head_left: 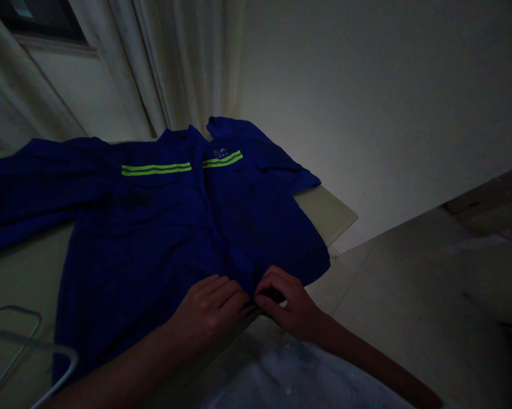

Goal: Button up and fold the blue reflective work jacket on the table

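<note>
In the head view, the work looks to be at an early-to-middle stage. The jacket [154, 227] lies spread with its front up on the table [330, 213], its body laid out fairly flat. One sleeve [30, 184] reaches towards 10 o'clock, the other [277, 159] lies between 12 and 1 o'clock, partly doubled on itself. The collar [177, 134] stands open at 11 o'clock, and no fold crosses the body. The two front halves meet along the middle, but it is too dark to tell whether they are fastened. What seems left is the lower front edge, which is being handled.

The left hand [213, 307] and right hand [284, 298] are close together, fingertips nearly touching, at the jacket's near edge by the front opening. The right pinches the cloth between thumb and forefinger; the left has its fingers closed over the edge, its thumb mostly hidden. From the hands, the jacket spreads from 9 o'clock round to 2 o'clock. White loops [47, 345] lie between 8 and 9 o'clock, well apart from the hands.
</note>
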The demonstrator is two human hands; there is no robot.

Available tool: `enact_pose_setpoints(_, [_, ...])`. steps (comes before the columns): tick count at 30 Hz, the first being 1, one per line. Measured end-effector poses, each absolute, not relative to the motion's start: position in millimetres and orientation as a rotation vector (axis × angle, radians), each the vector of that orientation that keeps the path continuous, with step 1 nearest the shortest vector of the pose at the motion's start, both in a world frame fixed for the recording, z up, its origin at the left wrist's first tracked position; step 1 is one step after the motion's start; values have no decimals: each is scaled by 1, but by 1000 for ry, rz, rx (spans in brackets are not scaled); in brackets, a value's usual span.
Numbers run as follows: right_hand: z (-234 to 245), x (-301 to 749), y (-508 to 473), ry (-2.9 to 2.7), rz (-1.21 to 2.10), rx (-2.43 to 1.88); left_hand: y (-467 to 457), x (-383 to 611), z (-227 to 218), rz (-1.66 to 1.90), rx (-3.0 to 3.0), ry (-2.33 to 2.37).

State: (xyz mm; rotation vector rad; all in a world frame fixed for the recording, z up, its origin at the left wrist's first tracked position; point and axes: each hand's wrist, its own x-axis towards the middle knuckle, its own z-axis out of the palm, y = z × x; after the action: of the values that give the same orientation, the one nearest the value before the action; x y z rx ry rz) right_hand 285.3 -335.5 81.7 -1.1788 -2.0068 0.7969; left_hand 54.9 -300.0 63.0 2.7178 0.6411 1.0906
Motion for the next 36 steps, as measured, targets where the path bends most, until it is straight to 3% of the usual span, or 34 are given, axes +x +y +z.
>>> enact_pose_setpoints(12, [79,294,-337,-2002,804,-1093,-297,54,67,1071,2691,634])
enact_pose_setpoints(23, [83,294,-327,-1869,1083,-1063,-306,57,67,1082,2724,511])
enact_pose_setpoints(29, [105,304,-307,-2274,1086,-1082,-317,63,73,1057,2919,448])
enact_pose_setpoints(36, [127,288,-264,-2654,1005,-744,-323,61,77,1111,2962,472])
